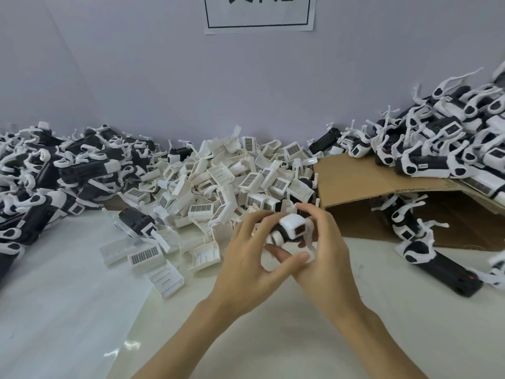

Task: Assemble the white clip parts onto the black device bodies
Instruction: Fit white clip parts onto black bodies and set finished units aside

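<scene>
Factory assembly station, manual line work. White worktop (68, 310) is heaped with bulk parts: loose white clips (218, 181) in the middle, black device bodies (41, 173) piled left and right, some on a flattened cardboard sheet (369, 181). Printed sign (259, 12) taped on plain wall (164, 77) behind.

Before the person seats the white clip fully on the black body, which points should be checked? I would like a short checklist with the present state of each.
1. Left hand grips the small black device body with a white end: ok.
2. Right hand holds the same piece from the other side: ok.
3. White plastic clip part sits on the body: ok; whether it is fully snapped in: cannot tell.
4. Piece held above the glossy white table, apart from the pile: ok.
5. Heap of loose white clip parts lies just beyond the hands for the next unit: ok.
</scene>
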A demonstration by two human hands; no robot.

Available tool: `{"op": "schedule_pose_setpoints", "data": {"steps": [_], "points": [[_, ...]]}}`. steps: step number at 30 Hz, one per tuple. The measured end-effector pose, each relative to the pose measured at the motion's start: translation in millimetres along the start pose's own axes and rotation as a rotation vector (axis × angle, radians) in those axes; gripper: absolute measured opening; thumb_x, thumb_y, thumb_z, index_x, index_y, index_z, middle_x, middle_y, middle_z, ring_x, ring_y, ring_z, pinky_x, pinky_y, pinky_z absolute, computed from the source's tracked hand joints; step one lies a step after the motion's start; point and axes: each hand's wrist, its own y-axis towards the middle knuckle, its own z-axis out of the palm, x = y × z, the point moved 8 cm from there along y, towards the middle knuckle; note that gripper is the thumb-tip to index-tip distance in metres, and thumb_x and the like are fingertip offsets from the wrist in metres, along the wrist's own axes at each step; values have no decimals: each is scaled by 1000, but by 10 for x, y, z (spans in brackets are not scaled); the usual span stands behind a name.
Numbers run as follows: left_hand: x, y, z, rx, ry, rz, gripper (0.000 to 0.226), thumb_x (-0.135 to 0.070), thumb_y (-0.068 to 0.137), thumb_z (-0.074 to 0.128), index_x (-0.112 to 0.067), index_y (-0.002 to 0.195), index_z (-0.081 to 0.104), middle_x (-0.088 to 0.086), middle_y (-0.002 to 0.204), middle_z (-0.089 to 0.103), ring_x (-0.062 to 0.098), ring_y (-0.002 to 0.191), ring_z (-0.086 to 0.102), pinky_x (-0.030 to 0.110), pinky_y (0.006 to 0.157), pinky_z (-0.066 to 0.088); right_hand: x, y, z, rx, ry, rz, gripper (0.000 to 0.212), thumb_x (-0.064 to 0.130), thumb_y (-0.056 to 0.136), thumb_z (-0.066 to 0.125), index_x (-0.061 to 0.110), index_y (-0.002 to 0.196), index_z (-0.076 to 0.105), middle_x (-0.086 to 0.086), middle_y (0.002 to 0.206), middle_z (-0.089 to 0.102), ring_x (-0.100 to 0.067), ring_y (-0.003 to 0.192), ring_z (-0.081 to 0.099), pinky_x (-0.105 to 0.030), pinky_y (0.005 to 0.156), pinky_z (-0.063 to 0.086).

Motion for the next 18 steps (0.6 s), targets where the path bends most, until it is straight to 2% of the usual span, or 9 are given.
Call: {"op": "schedule_pose_setpoints", "data": {"steps": [3, 4, 6, 8, 10, 12, 14, 16, 18], "points": [[148, 19, -47, -123, -438, -242, 33, -54, 94, 71, -29, 115, 67, 0, 106, 69, 21, 100, 69, 32, 78, 55, 66, -9, 115, 145, 98, -97, 70, 38, 89, 82, 20, 147, 48, 8, 134, 58, -13, 120, 62, -21, 93, 54], [241, 23, -72, -165, -604, -352, 34, -50, 94, 70, -20, 111, 69, 11, 103, 71, 27, 97, 72, 35, 75, 56, 95, -19, 125, 149, 134, -136, 60, 34, 95, 75, 20, 147, 49, 8, 134, 57, -16, 121, 62, -23, 95, 53], [397, 17, -100, -213, -888, -509, 45, -43, 96, 67, -1, 113, 67, 25, 110, 72, 35, 103, 75, 43, 78, 62, 100, -13, 42, 30, 133, -168, 45, 33, 100, 63, 17, 141, 55, 4, 133, 58, -23, 121, 60, -27, 99, 49], [434, 34, -121, -210, -1056, -523, 46, -37, 99, 58, 7, 109, 68, 33, 114, 71, 45, 107, 73, 50, 80, 63, -21, 20, -23, -44, 110, -65, 42, 43, 101, 56, 22, 138, 59, 7, 134, 57, -22, 126, 57, -26, 103, 45], [379, 71, -122, -161, -1164, -458, 41, -34, 103, 50, -1, 105, 74, 31, 112, 73, 45, 108, 72, 47, 82, 63, -204, 53, 21, 41, 232, 165, 47, 58, 101, 51, 30, 137, 61, 13, 133, 60, -17, 123, 61, -24, 99, 50], [307, 89, -81, -73, -1196, -410, 41, -33, 104, 45, -9, 109, 78, 22, 115, 75, 39, 110, 73, 43, 88, 61, -347, 25, 182, 202, 523, 401, 49, 60, 102, 52, 24, 132, 65, 2, 122, 72, -25, 105, 73, -31, 79, 60], [333, 90, -77, -42, -1053, -412, 40, -38, 102, 50, -12, 120, 74, 18, 121, 74, 36, 112, 72, 42, 93, 59, -360, 12, 257, 247, 701, 505, 46, 52, 100, 58, 16, 126, 69, -10, 112, 75, -37, 90, 75, -36, 64, 60], [396, 101, -140, -55, -814, -415, 43, -47, 100, 53, -23, 129, 72, 11, 128, 74, 29, 119, 69, 43, 102, 53, -370, 31, 257, 187, 823, 546, 43, 48, 95, 65, 16, 122, 71, -11, 110, 75, -36, 88, 72, -34, 62, 56], [446, 123, -230, -76, -692, -438, 41, -52, 100, 53, -32, 131, 72, 7, 127, 73, 21, 116, 67, 46, 107, 48, -398, 43, 246, 136, 922, 572, 43, 43, 89, 72, 19, 125, 71, -9, 116, 74, -32, 95, 70, -35, 66, 55]]}}
